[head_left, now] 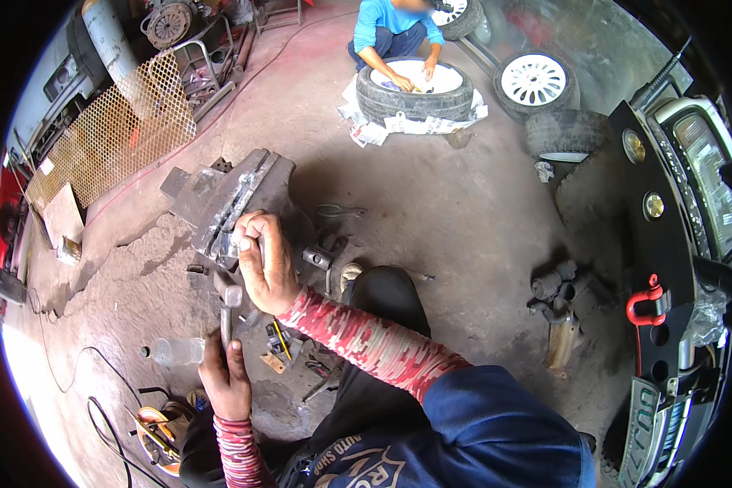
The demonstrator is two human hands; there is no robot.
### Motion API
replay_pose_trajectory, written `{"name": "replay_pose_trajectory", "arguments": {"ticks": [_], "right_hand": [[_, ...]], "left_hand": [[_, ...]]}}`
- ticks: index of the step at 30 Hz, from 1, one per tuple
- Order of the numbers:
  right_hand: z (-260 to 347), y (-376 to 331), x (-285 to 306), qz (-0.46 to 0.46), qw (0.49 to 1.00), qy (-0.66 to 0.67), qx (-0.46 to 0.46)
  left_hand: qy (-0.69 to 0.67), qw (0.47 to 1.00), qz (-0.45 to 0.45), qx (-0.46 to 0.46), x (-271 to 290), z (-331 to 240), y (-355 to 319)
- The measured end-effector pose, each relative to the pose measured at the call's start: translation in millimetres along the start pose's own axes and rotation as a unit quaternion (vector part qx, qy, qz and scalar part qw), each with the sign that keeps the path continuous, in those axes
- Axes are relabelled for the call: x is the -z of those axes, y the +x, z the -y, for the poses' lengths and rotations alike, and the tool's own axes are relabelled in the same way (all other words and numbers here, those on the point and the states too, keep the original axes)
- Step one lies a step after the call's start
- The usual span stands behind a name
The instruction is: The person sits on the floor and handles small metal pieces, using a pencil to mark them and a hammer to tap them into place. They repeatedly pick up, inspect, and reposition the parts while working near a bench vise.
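A: What are the two hands doing here?

B: The left hand (226, 381) has its fingers clamped on a grey metal hammer (230, 297), head uppermost. The right hand (268, 264) is at the near edge of a bulky, dark metal block (248, 187), covering part of it. Its fingers are curled, but the tips are hidden; I cannot tell whether they clamp anything.

A: Where does the block sit?

B: On the brown concrete floor (464, 211), left of centre and well in from the edges.

A: What crowds the scene?

B: Dark metal pliers (339, 211) and a grey cylindrical metal part (317, 259) lie near the block's right side. A clear plastic bottle (177, 351) lies on its side, left of the left hand. The red-patterned right sleeve (366, 337) and a dark trouser knee (390, 297) block the view of floor beneath.

A: And farther off?

B: At the floor's far edge, a co-worker in blue (374, 24) crouches over a black tyre with a white rim (415, 102). Along the right edge, a black vehicle bumper (634, 236) carries a red metal shackle (647, 302).
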State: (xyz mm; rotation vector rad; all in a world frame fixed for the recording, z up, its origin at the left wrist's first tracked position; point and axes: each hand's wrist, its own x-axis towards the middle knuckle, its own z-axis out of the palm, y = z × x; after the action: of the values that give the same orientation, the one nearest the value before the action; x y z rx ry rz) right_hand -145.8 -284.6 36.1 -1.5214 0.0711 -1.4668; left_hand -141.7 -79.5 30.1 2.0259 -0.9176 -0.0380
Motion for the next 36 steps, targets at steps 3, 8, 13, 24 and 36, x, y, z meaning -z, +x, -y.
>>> {"name": "replay_pose_trajectory", "arguments": {"ticks": [3,8,13,24,36], "right_hand": [[6,-1,6,0.013,0.999,0.006,-0.035],[30,-18,19,0.001,0.96,0.139,-0.243],[37,-35,21,0.003,0.951,0.138,-0.278],[9,-38,36,0.05,0.934,0.132,-0.329],[-4,-67,34,0.126,0.823,0.319,-0.453]], "left_hand": [[-0.094,0.987,0.034,0.125,3,21,-41],[-0.259,0.903,0.073,0.335,19,45,-116],[-0.263,0.898,0.001,0.352,29,63,-142],[-0.282,0.883,-0.009,0.375,27,63,-137],[-0.216,0.909,-0.06,0.351,28,73,-142]]}}
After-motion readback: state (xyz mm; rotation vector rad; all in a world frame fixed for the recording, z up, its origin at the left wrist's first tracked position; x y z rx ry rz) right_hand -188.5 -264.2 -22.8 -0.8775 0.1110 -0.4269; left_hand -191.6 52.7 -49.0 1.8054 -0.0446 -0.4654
